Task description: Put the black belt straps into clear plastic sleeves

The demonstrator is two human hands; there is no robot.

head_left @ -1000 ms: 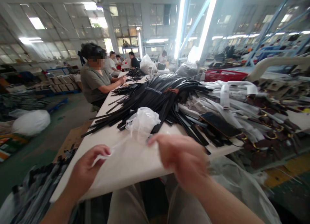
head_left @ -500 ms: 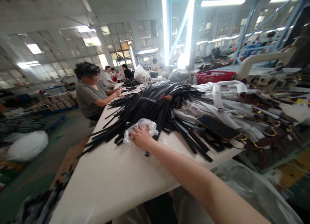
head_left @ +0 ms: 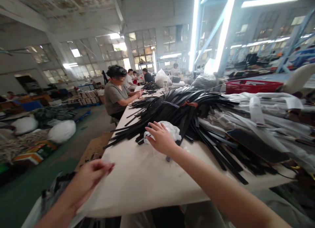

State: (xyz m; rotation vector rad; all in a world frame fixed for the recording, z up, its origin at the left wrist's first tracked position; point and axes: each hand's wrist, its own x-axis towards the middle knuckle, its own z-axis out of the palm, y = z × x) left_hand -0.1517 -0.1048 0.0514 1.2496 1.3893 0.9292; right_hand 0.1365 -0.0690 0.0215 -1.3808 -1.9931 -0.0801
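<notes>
My right hand (head_left: 161, 137) reaches forward over the white table (head_left: 147, 182), fingers spread, resting on a crumpled clear plastic bag (head_left: 172, 129) at the edge of a big pile of black belts (head_left: 182, 106). My left hand (head_left: 92, 177) is low at the table's near left corner, fingers pinched on a thin clear plastic sleeve (head_left: 86, 205) that hangs down from it. The sleeve is blurred.
Belts wrapped in clear sleeves (head_left: 258, 113) are heaped on the right, with a red basket (head_left: 251, 86) behind. A person in a grey shirt (head_left: 115, 96) sits at the table's left side; others work farther back. A cardboard box (head_left: 94, 149) and white sacks (head_left: 61, 131) lie on the floor.
My left hand has come back into view at the near left corner, holding a sleeve. My right hand stays on the plastic bag, now with fingers more spread. The camera has tilted up and left.
</notes>
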